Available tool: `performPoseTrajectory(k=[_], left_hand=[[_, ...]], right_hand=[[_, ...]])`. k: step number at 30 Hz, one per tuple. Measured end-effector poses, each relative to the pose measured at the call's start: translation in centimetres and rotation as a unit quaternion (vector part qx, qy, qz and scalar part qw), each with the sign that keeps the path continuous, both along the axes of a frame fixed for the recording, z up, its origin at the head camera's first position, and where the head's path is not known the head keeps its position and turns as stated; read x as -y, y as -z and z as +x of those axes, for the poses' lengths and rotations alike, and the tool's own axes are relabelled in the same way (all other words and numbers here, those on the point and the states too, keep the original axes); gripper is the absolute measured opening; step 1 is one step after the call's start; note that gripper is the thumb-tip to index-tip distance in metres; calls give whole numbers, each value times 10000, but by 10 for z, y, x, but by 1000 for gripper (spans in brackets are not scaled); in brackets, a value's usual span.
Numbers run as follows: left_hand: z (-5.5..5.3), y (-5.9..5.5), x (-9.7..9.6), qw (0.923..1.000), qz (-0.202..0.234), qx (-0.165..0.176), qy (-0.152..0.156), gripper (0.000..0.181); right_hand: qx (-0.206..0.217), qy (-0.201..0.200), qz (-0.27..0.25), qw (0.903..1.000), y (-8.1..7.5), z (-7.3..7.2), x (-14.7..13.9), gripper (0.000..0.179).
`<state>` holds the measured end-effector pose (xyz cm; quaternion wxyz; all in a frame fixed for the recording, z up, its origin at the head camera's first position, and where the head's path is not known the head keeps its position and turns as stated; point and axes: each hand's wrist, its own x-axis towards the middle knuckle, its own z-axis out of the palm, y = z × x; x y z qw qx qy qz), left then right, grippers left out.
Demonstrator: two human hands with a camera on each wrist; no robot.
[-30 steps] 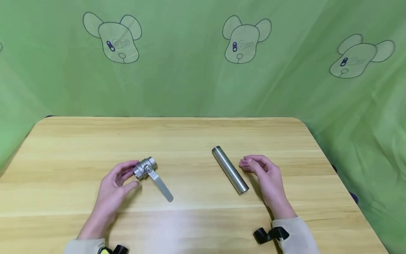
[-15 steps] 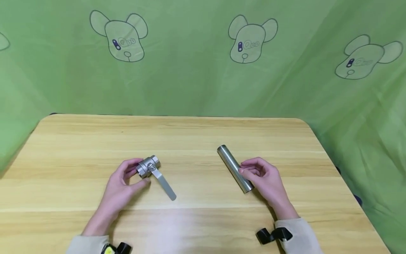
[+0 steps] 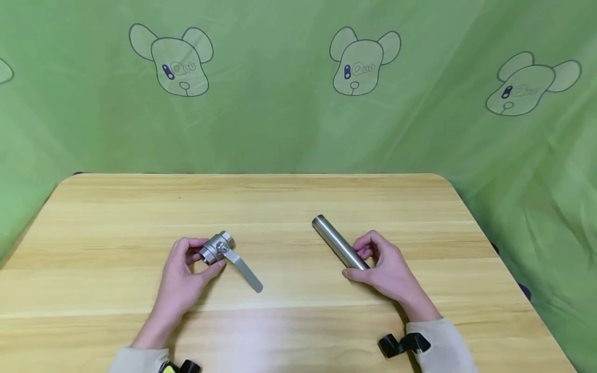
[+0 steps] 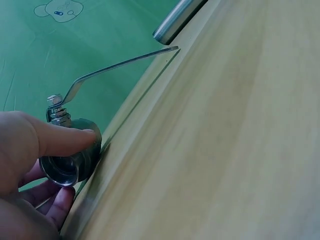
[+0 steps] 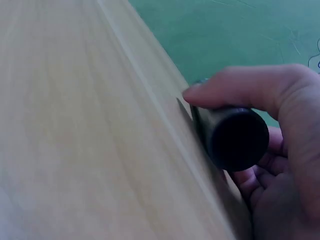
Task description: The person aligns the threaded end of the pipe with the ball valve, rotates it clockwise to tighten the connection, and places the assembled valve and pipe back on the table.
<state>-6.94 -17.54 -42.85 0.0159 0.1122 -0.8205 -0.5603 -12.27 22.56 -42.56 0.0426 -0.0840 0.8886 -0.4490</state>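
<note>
On the left of the table, a steel ball valve (image 3: 214,250) with a long flat lever (image 3: 244,273) is held by my left hand (image 3: 184,282). In the left wrist view, my thumb lies on the valve body (image 4: 75,162) and fingers curl below it. My right hand (image 3: 388,270) grips the near end of a plain metal tube (image 3: 337,241), which points away to the upper left. From the right wrist, the dark round end of the tube (image 5: 240,141) shows between thumb and fingers. Whether the tube's far end touches the table cannot be told.
The wooden table (image 3: 280,202) has rounded far corners. Behind it and on the right hangs a green cloth (image 3: 270,119) with printed animal heads. Black cameras (image 3: 402,344) are strapped at both wrists.
My right hand has moved from beside the tube onto its near end and closed around it. My left thumb has come in against the valve; the valve has barely shifted.
</note>
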Motion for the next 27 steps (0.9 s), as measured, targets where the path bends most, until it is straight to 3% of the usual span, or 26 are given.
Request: performPoseTrajectory(k=[8, 13, 17, 27], left_hand=[[2, -3, 1, 10000, 37, 32, 5, 62], [-2, -3, -6, 9995, -277, -70, -95, 61], [-4, -2, -10, 9994, -228, -215, -163, 57], [0, -2, -7, 9999, -97, -39, -138, 61]], right_hand=[[-133, 237, -188, 9995, 1, 0, 1, 47], [-542, -63, 45, 9985, 1, 1, -1, 49], [-767, -248, 204, 9965, 0, -1, -4, 46], [-931, 111, -226, 9953, 5, 4, 1, 39]])
